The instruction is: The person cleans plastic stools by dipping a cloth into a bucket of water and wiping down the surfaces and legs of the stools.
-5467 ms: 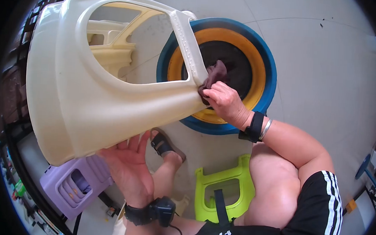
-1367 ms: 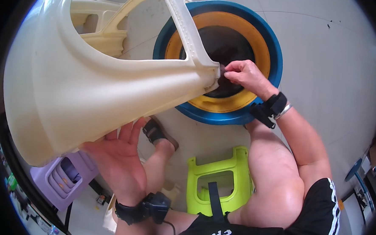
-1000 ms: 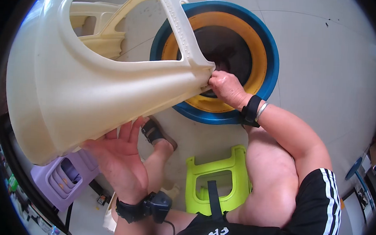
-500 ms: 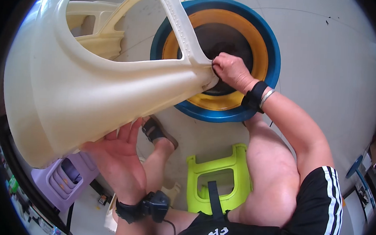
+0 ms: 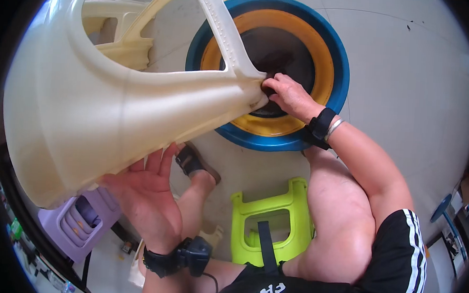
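Observation:
A large cream plastic stool (image 5: 104, 108) lies tipped on its side, its open frame and legs pointing away to the upper right. Beneath its lower edge is my left hand (image 5: 149, 200), palm up, with fingers stretched against the plastic and their tips partly hidden behind it. My right hand (image 5: 295, 98) is at the foot of the nearest leg, fingers bent and pinched around a small dark thing that I cannot make out. Below that foot stands a blue basin (image 5: 341, 51) with an orange inner wall (image 5: 324, 45) and dark water (image 5: 277, 45) in it.
A lime green stool (image 5: 239, 237) stands on the tiled floor (image 5: 397, 75) between my legs. At the lower left is a purple stool (image 5: 55, 224). My sandalled foot (image 5: 194, 163) rests beside the basin. Assorted items line the right edge.
My right hand has shifted slightly down, and its fingers have loosened a little at the leg's foot. The stool and my left hand are nearly where they were.

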